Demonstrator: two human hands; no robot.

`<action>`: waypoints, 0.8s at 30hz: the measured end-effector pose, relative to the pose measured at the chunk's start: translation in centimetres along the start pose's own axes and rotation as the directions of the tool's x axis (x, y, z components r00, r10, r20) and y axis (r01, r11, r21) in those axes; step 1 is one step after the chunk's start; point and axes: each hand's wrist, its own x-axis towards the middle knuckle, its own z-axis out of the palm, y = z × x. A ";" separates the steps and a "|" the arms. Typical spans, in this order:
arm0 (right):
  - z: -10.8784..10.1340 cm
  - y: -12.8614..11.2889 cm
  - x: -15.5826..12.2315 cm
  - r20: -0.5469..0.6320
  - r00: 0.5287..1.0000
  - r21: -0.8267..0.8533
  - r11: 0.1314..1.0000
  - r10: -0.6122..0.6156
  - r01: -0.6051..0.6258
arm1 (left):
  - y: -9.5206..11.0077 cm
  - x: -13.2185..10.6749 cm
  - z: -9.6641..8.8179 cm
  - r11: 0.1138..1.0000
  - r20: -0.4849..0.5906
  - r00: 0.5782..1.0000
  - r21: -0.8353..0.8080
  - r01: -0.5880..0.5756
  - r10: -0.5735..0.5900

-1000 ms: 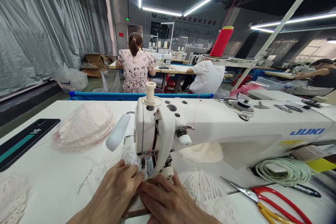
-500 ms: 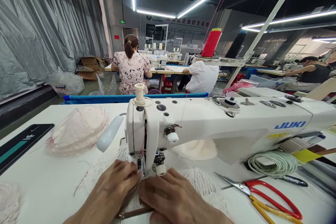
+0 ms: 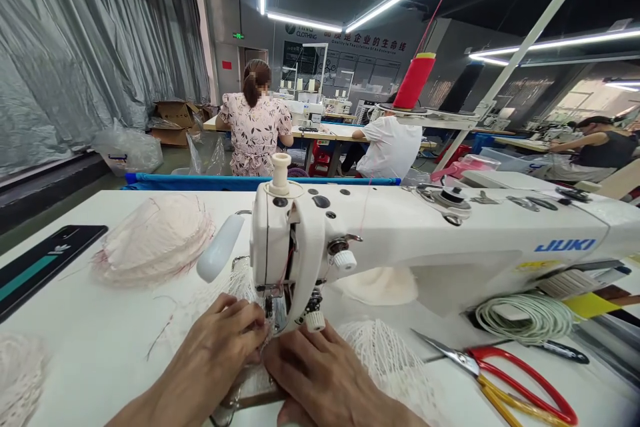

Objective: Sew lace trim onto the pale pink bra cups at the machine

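White lace fabric lies under the head of a white sewing machine and spreads out to both sides. My left hand is just left of the presser foot, fingers curled and pressed together on the lace. On the near right side of the foot, my right hand has its fingers bent over the same fabric. Both hands are closed on it and hide most of the part near the needle. Reddish thread runs down the machine's head.
Red-and-yellow-handled scissors lie at right, beside coiled pale cord. Pale stacked fabric pieces, a phone and a bluish-white handle lie at left. A red thread cone stands above. Co-workers sit beyond.
My view has shifted slightly, so the machine and table things appear a little further right. A lever on the machine head now shows higher. Both hands stay on the lace by the foot.
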 end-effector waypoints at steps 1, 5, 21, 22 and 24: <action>0.2 0.0 -0.2 -0.004 1.000 -0.002 1.000 -0.008 0.008 | -0.1 0.0 0.1 1.000 -0.007 1.000 0.021 -0.003 0.003; 0.3 0.1 -0.5 -0.020 1.000 0.006 1.000 -0.011 0.011 | -0.5 -0.5 1.2 0.997 -0.064 0.996 0.046 -0.058 0.061; -8.6 0.6 -2.3 0.173 0.925 0.031 0.937 0.339 -0.349 | 0.7 -0.6 1.7 0.940 -0.204 0.938 0.258 -0.225 0.281; -8.0 0.4 -2.6 0.199 0.917 -0.026 0.937 0.346 -0.348 | 0.6 -0.5 1.8 0.932 -0.213 0.929 0.270 -0.243 0.304; -6.1 0.0 -3.0 0.213 0.935 -0.061 0.959 0.284 -0.277 | 0.3 -0.3 1.9 0.926 -0.242 0.913 0.273 -0.260 0.328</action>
